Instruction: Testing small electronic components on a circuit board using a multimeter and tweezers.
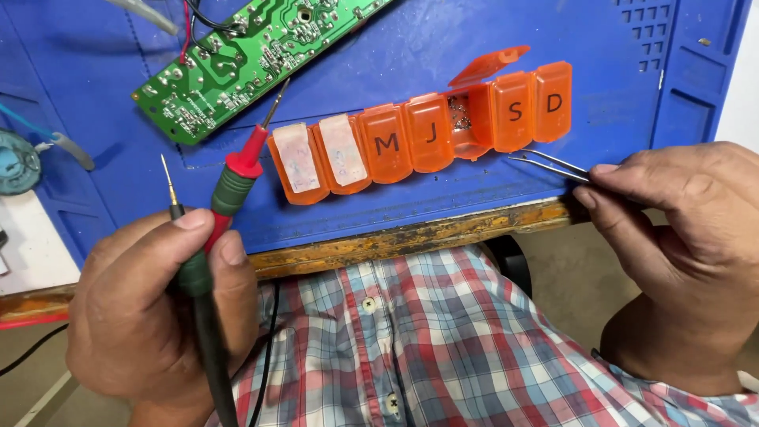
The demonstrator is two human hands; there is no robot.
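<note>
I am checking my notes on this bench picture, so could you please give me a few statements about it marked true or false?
1. The left hand holds two meter probes. True.
2. The right hand holds a screwdriver. False: it holds metal tweezers.
3. Every lid of the orange pill organiser is shut. False: one lid stands open.
4. A green circuit board lies on the blue mat. True.

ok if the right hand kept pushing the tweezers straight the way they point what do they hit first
Probably the orange pill organizer, near its open compartment. The tweezers in the right hand point left at it, though height is unclear.
</note>
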